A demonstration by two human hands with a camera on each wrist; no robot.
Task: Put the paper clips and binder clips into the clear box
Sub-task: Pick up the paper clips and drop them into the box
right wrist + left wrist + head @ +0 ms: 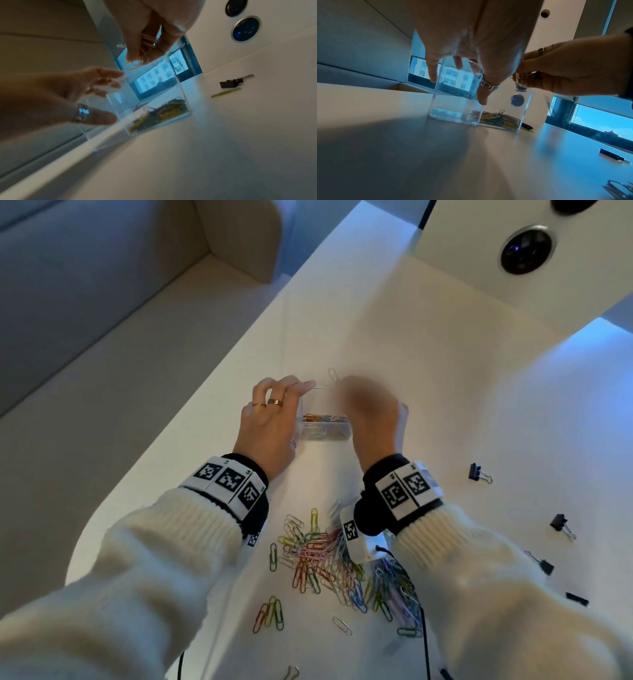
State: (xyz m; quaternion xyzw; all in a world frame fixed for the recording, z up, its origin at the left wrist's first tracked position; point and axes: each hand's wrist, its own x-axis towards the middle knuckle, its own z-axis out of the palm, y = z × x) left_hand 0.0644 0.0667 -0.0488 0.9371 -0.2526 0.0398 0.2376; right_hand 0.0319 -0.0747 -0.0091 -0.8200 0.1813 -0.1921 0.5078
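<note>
With the left hand gripping the clear box on the far side of the table, the right hand pinches paper clips over its rim, so releasing them comes next.

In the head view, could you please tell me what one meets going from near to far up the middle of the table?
Lone silver paper clip → pile of coloured paper clips → clear box → lone paper clip beyond the box.

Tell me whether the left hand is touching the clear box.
Touching. The left wrist view shows the left hand with fingers over the clear box rim and its ringed thumb pressed on the wall.
</note>
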